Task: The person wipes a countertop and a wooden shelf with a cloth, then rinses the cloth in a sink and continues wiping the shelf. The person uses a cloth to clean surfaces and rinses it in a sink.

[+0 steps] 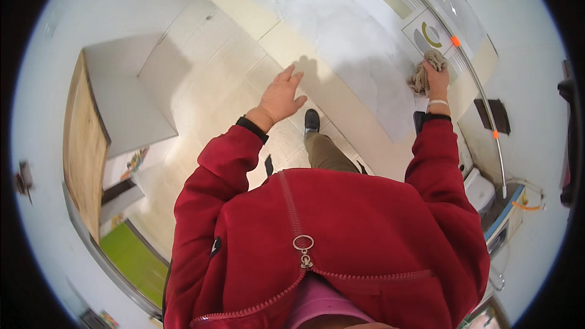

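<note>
My right hand is closed around a crumpled beige-brown cloth, out to the right. Just beyond the cloth are panels with a grey and olive geometric pattern, beside a long metal rail with orange bands. Whether the cloth touches the patterned surface, I cannot tell. My left hand hangs over the tiled floor with its fingers apart, holding nothing. A pale translucent sheet spreads between the two hands, toward the upper right.
On the left stands a pale cabinet with a wooden panel. A green surface lies lower left. One dark shoe is on the tiled floor. A white basin and a blue-edged counter are at right.
</note>
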Demonstrator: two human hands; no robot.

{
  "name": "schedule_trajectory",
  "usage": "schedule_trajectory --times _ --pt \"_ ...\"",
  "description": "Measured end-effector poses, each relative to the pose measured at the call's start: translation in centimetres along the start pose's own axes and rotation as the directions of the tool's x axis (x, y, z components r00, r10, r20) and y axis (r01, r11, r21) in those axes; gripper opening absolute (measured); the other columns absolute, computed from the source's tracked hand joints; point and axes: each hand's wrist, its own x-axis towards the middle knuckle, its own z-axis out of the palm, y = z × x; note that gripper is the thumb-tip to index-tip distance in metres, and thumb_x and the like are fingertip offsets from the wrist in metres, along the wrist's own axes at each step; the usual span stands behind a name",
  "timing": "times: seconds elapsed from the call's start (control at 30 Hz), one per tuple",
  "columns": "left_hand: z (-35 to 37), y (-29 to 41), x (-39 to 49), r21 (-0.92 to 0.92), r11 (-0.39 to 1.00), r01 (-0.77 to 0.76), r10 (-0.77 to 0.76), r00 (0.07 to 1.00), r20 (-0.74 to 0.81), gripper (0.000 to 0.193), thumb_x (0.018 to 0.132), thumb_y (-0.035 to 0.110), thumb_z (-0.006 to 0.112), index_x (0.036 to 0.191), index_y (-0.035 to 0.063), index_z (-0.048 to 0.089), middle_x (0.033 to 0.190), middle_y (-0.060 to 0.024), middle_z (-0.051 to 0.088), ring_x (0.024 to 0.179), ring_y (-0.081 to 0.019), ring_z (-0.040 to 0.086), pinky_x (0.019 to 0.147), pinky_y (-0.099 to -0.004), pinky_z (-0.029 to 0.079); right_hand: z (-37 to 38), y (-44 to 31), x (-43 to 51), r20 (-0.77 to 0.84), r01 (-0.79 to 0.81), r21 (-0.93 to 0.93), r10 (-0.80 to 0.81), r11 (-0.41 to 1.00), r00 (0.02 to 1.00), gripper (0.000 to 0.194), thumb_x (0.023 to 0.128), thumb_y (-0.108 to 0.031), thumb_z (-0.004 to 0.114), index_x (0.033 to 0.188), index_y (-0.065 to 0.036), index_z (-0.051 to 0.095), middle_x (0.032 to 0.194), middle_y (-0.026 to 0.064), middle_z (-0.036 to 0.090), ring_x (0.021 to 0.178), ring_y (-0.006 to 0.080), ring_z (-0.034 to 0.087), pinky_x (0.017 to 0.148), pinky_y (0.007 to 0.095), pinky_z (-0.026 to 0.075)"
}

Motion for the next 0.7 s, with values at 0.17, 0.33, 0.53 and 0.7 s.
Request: schedule_trajectory --times 0.17,0.33,0.53,0.7 --pt "-1.8 -4.0 6.4 -0.068 0.998 -0.009 0.008 1.0 -0.012 0.06 0.078 0.026 0.064 0.13 0.0054 0.042 0.139 -0.0223 0.034 0.123 -0.0372 0.04 0.1 -0.0389 0.038 5.0 0.0 -0.1 -0.149 0.019 -0.564 -0.124 0.826 0.981 0.053 0.065 -0.034 0.068 0.107 -0.003 0.06 0.104 0.0187 0.061 0.099 0.0362 0.058 0.086 0.0427 0.046" --pt "-3.3 -8.4 7.0 -0.253 0.946 -0.203 0.147 0.964 -0.223 0.048 0.08 0.012 0.064 0.125 0.0066 0.048 0.133 -0.0194 0.043 0.123 -0.0334 0.043 0.097 -0.0379 0.039 17.9 -5.5 -7.1 0.091 0.34 -0.459 -0.337 0.821 0.937 0.042 0.068 -0.025 0.064 0.104 -0.005 0.056 0.097 0.0185 0.06 0.089 0.0378 0.058 0.078 0.0455 0.047" --pt "-10.5 -18.1 6.9 -0.519 0.855 0.001 -0.143 0.961 -0.235 0.041 0.081 0.01 0.062 0.12 0.0079 0.051 0.124 -0.0093 0.052 0.106 -0.0222 0.056 0.083 -0.0327 0.047 31.1 -14.8 -17.6 0.677 0.282 0.094 -0.269 0.955 0.685 0.033 0.066 -0.012 0.064 0.099 -0.006 0.059 0.098 0.0164 0.06 0.096 0.0337 0.057 0.084 0.0392 0.046" --pt "-16.4 -25.1 9.3 -0.186 0.977 -0.102 0.071 0.983 -0.17 0.041 0.078 0.013 0.062 0.117 0.0047 0.052 0.118 -0.0154 0.055 0.107 -0.0271 0.055 0.087 -0.0366 0.046 28.4 -17.2 -13.5 0.558 0.053 -0.005 -0.041 0.999 0.829 0.044 0.056 -0.01 0.077 0.096 -0.006 0.061 0.094 0.0068 0.064 0.088 0.0184 0.062 0.078 0.0326 0.052"
